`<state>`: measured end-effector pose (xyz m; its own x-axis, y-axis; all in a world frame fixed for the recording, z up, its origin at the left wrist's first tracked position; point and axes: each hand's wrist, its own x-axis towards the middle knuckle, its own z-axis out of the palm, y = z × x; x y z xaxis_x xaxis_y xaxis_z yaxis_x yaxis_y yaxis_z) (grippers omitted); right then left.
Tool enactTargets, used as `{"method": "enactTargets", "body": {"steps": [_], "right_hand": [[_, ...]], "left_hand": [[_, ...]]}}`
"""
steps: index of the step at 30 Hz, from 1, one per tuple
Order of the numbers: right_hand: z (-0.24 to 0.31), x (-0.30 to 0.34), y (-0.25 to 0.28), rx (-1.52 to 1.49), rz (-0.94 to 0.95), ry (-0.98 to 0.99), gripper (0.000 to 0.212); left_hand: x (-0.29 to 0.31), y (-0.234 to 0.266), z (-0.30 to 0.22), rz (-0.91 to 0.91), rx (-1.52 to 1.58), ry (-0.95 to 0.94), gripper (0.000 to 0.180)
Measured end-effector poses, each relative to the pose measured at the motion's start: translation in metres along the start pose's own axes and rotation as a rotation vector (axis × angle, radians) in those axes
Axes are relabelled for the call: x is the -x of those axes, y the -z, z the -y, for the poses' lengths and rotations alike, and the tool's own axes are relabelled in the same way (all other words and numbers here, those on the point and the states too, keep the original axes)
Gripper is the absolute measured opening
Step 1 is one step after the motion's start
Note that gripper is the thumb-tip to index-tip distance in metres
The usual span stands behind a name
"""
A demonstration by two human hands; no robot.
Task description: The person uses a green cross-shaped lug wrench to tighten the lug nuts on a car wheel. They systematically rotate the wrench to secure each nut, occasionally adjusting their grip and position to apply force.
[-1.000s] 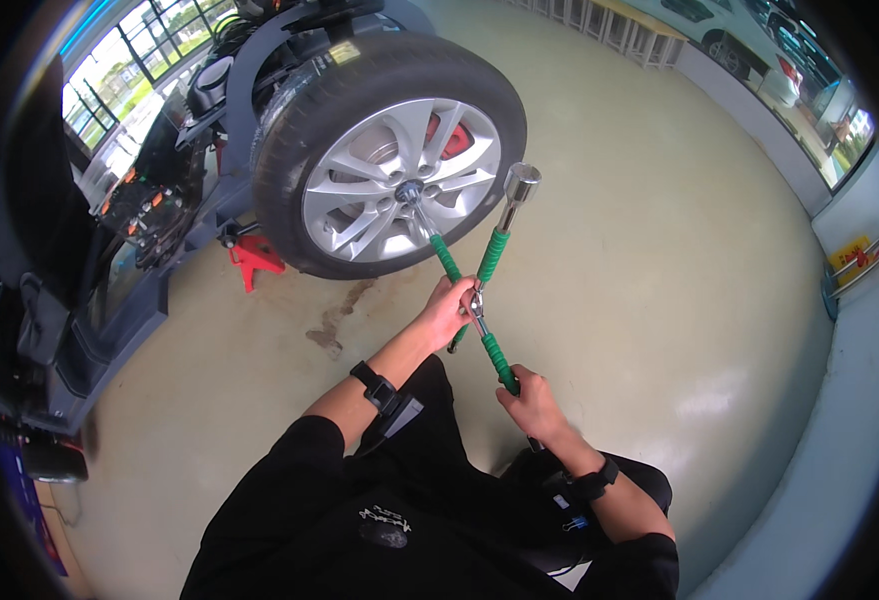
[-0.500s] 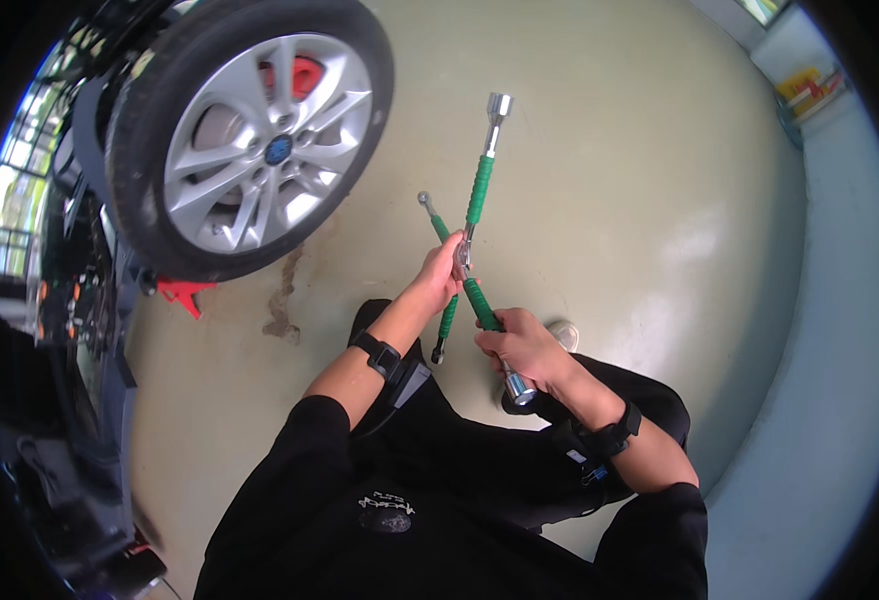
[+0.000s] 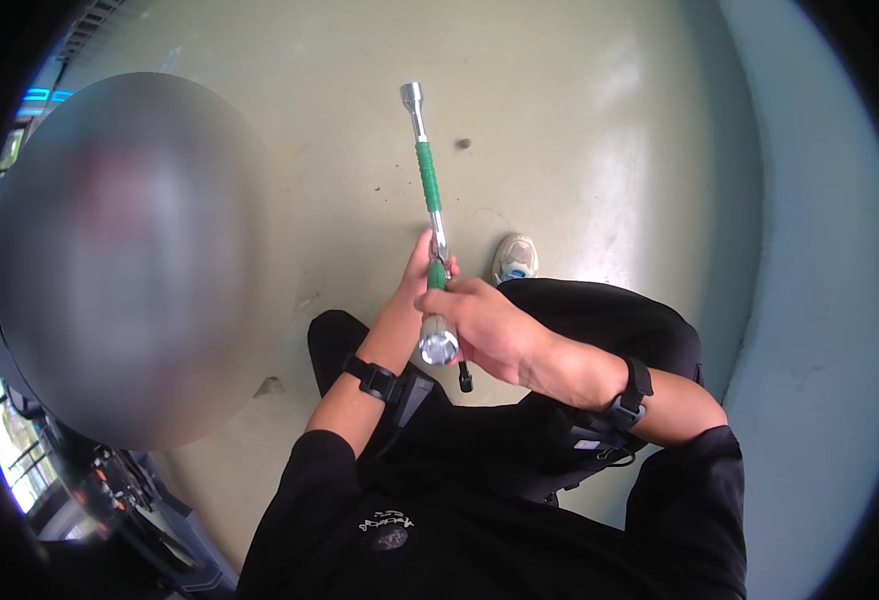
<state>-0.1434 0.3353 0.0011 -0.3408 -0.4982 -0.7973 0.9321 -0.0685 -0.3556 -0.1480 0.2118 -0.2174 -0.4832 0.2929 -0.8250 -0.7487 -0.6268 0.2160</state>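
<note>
Person holds a cross-shaped lug wrench [image 3: 436, 224] with both hands, up in front of the body and above the floor [image 3: 599, 190]. Left hand [image 3: 420, 266] is curled round the wrench near its centre crossing, a few fingertips showing on the far side. Right hand [image 3: 490, 326] is wrapped round the near arm, closed on it just by the bright near socket [image 3: 438, 348], which faces the camera. Far arm points away, leaning slightly left, with a green ribbed grip [image 3: 427, 176] and a chrome far socket [image 3: 412, 97] at its tip, touching nothing. A dark tool end [image 3: 465, 378] shows below the right hand; the other side arm is mostly hidden. Black wrist straps on both forearms, left strap [image 3: 374, 379] and right strap [image 3: 630, 394]. Black clothing, bent knees, one light shoe [image 3: 515, 257] right of the wrench. Small dark lump [image 3: 463, 143] on the floor, near the far socket. Big round grey shape [image 3: 129, 260] at left, too blurred to tell. Dark vehicle parts [image 3: 124, 490] lower left, pale blue wall [image 3: 827, 270] at right.
</note>
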Motion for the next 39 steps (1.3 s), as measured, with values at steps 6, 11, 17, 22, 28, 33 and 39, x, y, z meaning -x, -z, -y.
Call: {"method": "enactTargets", "body": {"steps": [6,11,17,22,28,33,39], "right_hand": [[-0.005,0.0,-0.006,0.089,0.059,0.003,0.017],[-0.007,0.0,-0.009,0.271,0.093,0.07,0.026],[-0.02,-0.003,-0.013,0.396,0.136,0.231,0.038],[-0.014,0.001,-0.026,0.561,0.236,0.177,0.043],[-0.008,0.019,-0.037,0.692,0.398,0.187,0.068],[-0.029,0.022,-0.037,0.706,0.438,0.143,0.066],[-0.035,0.015,-0.036,0.906,0.45,0.368,0.058]], "left_hand": [[0.015,0.005,-0.016,-0.004,-0.062,-0.016,0.049],[0.024,-0.003,-0.038,-0.034,0.099,-0.107,0.044],[0.029,0.001,-0.046,0.122,0.219,-0.256,0.037],[0.05,0.019,-0.052,0.204,0.46,-0.333,0.04],[0.118,0.028,-0.069,0.151,0.593,-0.637,0.031],[0.179,0.035,-0.074,0.435,0.765,-0.829,0.022],[0.214,0.032,-0.079,0.59,0.778,-1.024,0.015]]}}
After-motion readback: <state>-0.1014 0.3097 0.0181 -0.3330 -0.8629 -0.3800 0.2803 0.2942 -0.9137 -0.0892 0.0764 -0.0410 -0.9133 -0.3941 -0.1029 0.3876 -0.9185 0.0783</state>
